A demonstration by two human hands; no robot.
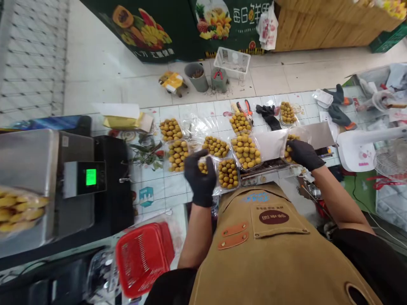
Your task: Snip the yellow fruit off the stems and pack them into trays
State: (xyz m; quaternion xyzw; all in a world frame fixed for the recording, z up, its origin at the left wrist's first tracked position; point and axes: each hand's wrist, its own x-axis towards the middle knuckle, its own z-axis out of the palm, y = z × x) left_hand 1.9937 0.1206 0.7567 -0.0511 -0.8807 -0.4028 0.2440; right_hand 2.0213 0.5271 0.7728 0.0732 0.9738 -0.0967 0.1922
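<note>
My right hand (305, 153), in a black glove, grips a clear tray of round yellow-brown fruit, longans by their look (291, 138), on the metal plate (271, 143). Its fingertips are partly hidden by the glove. My left hand (201, 178), gloved in black too, is at another fruit tray, with thumb and fingers apart and some fruit (202, 167) showing between them. Beside it stands a filled tray (228, 173). A larger heap fills the tray (246, 151) between my hands. Several more filled trays, such as this one (171, 129), stand behind.
At left are a scale (84, 180) with a green display and a red basket (143, 258). Pliers (248, 107) and black gloves (269, 115) lie at the table's back. A white sealing arm or lamp-like fixture (358, 148) stands at right. A grey bin (197, 77) is on the floor.
</note>
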